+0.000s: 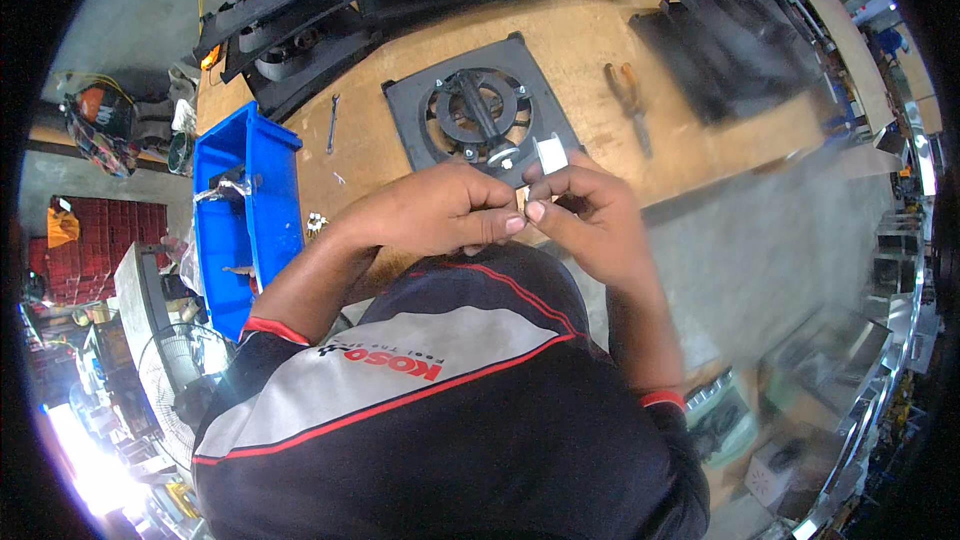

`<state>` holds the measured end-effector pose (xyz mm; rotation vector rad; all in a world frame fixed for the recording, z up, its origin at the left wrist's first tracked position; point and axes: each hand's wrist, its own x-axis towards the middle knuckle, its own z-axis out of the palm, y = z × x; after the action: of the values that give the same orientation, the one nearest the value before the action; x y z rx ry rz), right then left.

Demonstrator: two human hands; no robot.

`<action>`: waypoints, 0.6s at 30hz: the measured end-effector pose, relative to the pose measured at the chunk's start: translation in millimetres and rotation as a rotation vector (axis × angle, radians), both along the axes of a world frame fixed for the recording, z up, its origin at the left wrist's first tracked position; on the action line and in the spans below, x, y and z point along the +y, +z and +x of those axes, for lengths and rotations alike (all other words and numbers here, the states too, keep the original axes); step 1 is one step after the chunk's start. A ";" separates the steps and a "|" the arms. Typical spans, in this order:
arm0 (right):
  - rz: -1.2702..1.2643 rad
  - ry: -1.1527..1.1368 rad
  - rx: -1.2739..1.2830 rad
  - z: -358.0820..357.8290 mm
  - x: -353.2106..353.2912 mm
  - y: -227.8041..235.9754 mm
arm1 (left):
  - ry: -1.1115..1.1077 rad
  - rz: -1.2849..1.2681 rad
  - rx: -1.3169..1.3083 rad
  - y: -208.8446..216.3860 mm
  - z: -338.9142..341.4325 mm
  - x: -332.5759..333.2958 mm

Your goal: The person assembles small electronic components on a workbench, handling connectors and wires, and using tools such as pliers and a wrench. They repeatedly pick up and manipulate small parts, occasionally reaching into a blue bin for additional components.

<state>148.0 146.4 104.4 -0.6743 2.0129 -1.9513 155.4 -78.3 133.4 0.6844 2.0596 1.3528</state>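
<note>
My two hands meet just in front of my body at the near edge of the wooden table. My right hand (592,215) is closed, with a small white spool (551,154), like a roll of thread tape, held at its fingers. My left hand (440,208) is pinched, its thumb and fingertips almost touching the right thumb; what lies between them is too small to make out. Beyond the hands lies a black square stove plate (410,105) with a round ring burner (470,110) and a tube across it. The tube's near end carries a pale fitting (503,155).
At left stands a blue bin (275,225) with parts inside. On the table (370,70) lie a wrench (333,123), orange-handled pliers (628,100) and small brass-coloured pieces (316,224). Black stove plates (300,30) are stacked along the back, with more dark panels (730,60) at right.
</note>
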 end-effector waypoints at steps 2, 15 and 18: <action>0.000 -0.009 -0.042 -1.9 -2.9 -8.2 | -0.053 -0.158 0.392 -2.2 -4.2 -3.7; -0.191 -0.080 -0.472 -0.1 -17.4 -38.4 | 0.126 -0.284 0.853 -9.4 0.4 1.5; -0.144 -0.074 -0.469 0.2 -21.0 -44.3 | 0.160 -0.247 0.874 -24.7 -1.2 -5.0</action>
<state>148.2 125.3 60.1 -0.1444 1.6442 -2.0707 154.1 -83.4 108.8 1.1547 2.9468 0.9117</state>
